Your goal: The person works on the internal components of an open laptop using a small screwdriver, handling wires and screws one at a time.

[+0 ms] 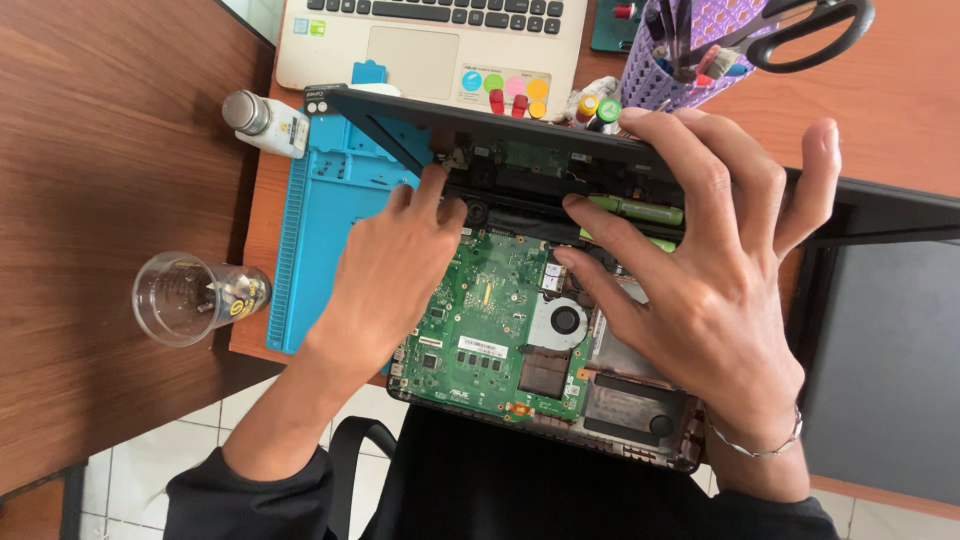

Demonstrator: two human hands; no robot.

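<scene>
Brown wooden desk (90, 150) here. On it: blue silicone repair mat (320, 210), clear plastic cup (190, 297) left, gold open laptop (430, 40) far, purple mesh pen holder (665, 75).
</scene>
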